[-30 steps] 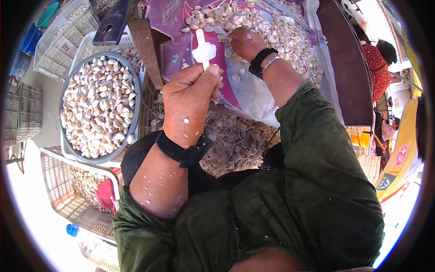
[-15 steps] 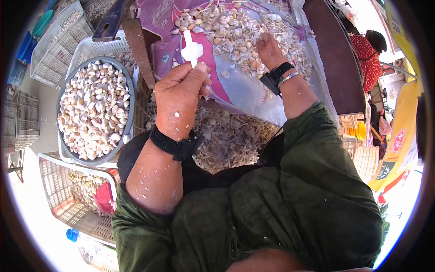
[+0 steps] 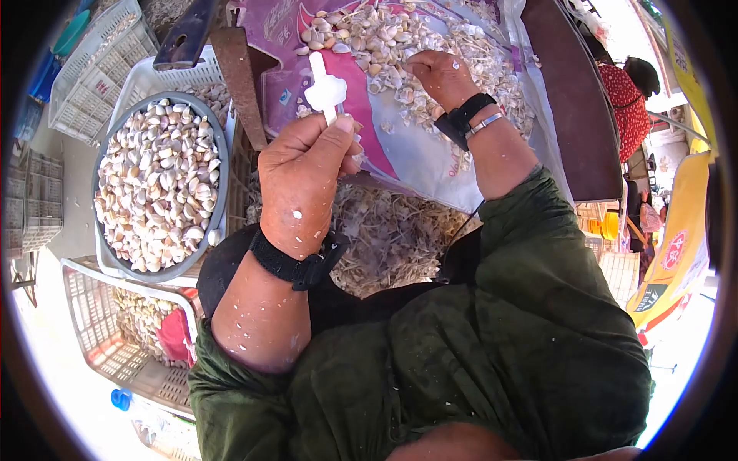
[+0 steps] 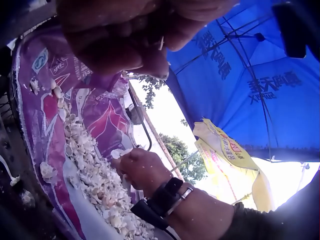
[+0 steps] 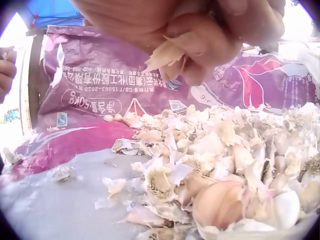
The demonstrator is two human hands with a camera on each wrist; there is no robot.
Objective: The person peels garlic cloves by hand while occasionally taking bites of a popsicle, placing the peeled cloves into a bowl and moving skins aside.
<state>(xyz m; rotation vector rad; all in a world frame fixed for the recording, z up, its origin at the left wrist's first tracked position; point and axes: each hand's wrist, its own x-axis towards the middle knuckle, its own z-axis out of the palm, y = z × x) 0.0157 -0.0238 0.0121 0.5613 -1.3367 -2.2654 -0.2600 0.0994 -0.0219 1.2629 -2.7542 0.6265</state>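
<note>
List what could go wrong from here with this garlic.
Cloves lying among the loose skins could get thrown out with them. The grey basin is heaped with cloves, so a knock might spill some. The white tool, which the left hand pinches near one end, could slip.

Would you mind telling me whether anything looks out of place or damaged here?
The metal bar beside the purple sack looks brown with rust, which seems odd near food. In the head view's lower-left crate, what looks like red cloth lies oddly among the garlic.
</note>
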